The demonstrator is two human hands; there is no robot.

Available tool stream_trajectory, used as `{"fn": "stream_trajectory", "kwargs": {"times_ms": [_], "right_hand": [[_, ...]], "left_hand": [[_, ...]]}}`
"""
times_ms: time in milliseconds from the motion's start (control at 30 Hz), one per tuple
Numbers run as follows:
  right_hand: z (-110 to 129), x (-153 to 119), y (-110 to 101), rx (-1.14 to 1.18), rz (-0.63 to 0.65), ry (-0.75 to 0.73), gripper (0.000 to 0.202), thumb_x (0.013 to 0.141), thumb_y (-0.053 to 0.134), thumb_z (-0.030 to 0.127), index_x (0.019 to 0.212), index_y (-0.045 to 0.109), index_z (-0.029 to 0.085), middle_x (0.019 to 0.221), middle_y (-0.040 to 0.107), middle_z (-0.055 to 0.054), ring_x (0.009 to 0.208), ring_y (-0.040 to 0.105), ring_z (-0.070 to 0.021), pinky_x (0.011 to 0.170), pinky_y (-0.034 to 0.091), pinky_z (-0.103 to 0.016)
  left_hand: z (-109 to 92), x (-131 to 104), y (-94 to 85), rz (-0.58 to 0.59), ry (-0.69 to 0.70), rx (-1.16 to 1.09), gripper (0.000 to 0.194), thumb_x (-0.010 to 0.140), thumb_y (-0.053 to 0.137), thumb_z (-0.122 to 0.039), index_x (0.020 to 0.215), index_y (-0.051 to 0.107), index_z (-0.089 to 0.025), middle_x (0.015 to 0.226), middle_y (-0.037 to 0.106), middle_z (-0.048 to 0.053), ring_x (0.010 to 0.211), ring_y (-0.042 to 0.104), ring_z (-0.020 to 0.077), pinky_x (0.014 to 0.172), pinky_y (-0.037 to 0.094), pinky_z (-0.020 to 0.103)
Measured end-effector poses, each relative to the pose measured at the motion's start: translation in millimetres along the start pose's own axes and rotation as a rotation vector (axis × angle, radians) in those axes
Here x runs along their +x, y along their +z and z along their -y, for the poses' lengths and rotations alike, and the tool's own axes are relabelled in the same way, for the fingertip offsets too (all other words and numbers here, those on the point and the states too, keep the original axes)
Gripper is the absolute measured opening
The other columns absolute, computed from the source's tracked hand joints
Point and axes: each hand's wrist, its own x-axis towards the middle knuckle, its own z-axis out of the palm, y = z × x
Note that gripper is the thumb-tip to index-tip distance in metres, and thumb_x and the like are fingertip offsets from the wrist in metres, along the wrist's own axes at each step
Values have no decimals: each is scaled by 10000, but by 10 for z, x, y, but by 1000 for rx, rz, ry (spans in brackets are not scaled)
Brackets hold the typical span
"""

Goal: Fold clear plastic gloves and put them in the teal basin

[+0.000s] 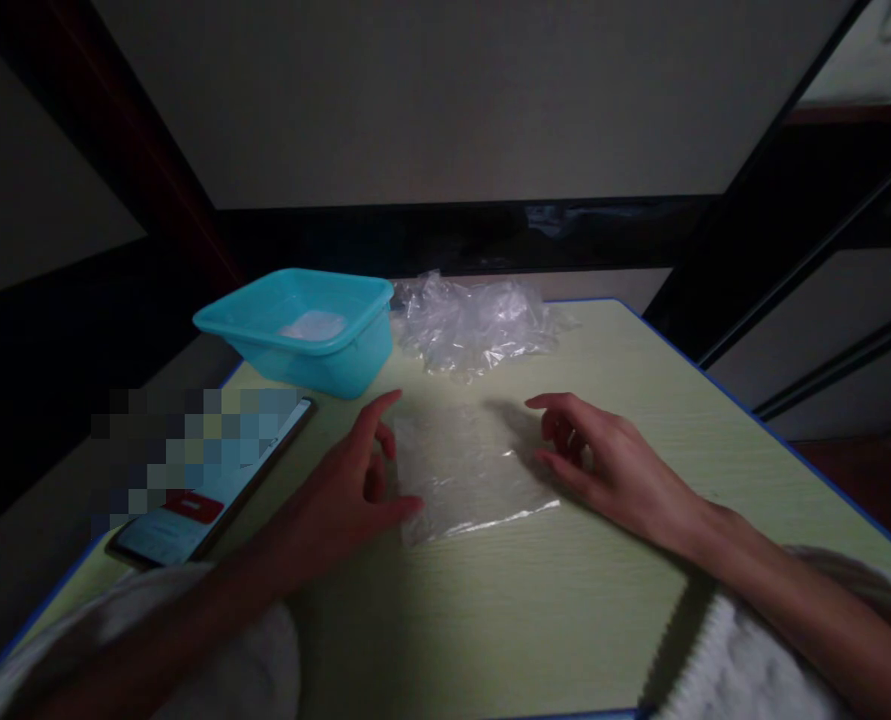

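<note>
A flat clear plastic bag (471,470) lies on the pale table between my hands. My left hand (359,480) is at its left side, fingers apart and curved, with the thumb tip over or against the bag's left edge. Just right of the bag is my right hand (595,455), its fingers loosely bent and the thumb apart, holding nothing. Beyond the bag, a crumpled heap of clear plastic (482,320) rests near the table's far edge. A turquoise basin (355,350) stands to the left of that heap, with something white inside.
A phone (235,475) with its screen lit, partly pixelated, lies at the left of the table (475,620). Behind the table rises a grey panel (445,110) with a dark band along its bottom. Dark frame parts stand at the right.
</note>
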Motion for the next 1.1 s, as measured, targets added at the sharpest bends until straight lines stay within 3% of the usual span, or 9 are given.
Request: {"fn": "stream_trajectory", "kwargs": {"times_ms": [67, 133, 167, 267, 367, 467, 733, 1100], "right_hand": [[64, -14, -1, -91, 33, -156, 250, 887, 429, 206, 1103, 501, 102, 928, 602, -108, 820, 602, -180, 714, 522, -323], [121, -32, 32, -175, 136, -272, 351, 913, 415, 264, 1185, 486, 53, 1132, 569, -179, 1048, 553, -225, 886, 483, -374], [144, -43, 57, -219, 191, -312, 434, 912, 427, 308, 1243, 451, 28, 1229, 525, -205, 1148, 496, -250, 957, 438, -403], [182, -70, 135, -307, 331, -375, 685, 878, 454, 467, 1348, 336, -17, 1409, 335, -243, 1316, 299, -296, 1066, 295, -471], [183, -87, 176, -316, 427, -360, 824, 854, 404, 578, 1382, 253, -36, 1453, 200, -251, 1362, 161, -296, 1095, 210, -489], [163, -98, 186, -296, 472, -319, 881, 841, 363, 624, 1402, 184, -31, 1465, 128, -242, 1369, 93, -283, 1106, 164, -482], [113, -110, 215, -258, 514, -236, 938, 814, 314, 684, 1415, 132, -13, 1468, 63, -229, 1368, 43, -282, 1111, 141, -477], [103, -136, 236, -267, 497, -223, 942, 808, 298, 697, 1421, 110, 7, 1470, 47, -225, 1369, 28, -300, 1101, 136, -517]], "left_hand": [[-2, -30, 49, -84, 214, 178, 593, 737, 593, -199, 1279, 354, -227, 922, 488, 7, 661, 528, 116, 604, 502, 275], [7, -82, 125, -54, 427, 358, 507, 802, 550, -211, 1274, 364, -226, 1054, 499, 62, 909, 547, 188, 796, 499, 356], [16, -112, 167, -1, 533, 430, 520, 824, 542, -248, 1298, 332, -223, 1146, 484, 95, 1029, 517, 225, 865, 476, 388], [45, -192, 277, 137, 630, 560, 697, 843, 531, -339, 1390, 138, -160, 1370, 348, 193, 1266, 351, 292, 991, 388, 447], [60, -219, 316, 258, 636, 615, 832, 838, 527, -411, 1409, 7, -100, 1457, 210, 235, 1354, 205, 303, 1044, 325, 458], [60, -201, 306, 304, 626, 652, 846, 847, 504, -441, 1410, -10, -75, 1480, 160, 236, 1379, 121, 294, 1072, 273, 467], [11, -162, 281, 390, 543, 669, 817, 841, 485, -493, 1410, 117, -37, 1481, 173, 229, 1381, 109, 290, 1085, 235, 468], [-22, -139, 279, 444, 494, 662, 850, 817, 515, -524, 1414, 143, -48, 1493, 126, 213, 1386, 69, 285, 1096, 199, 475]]}}
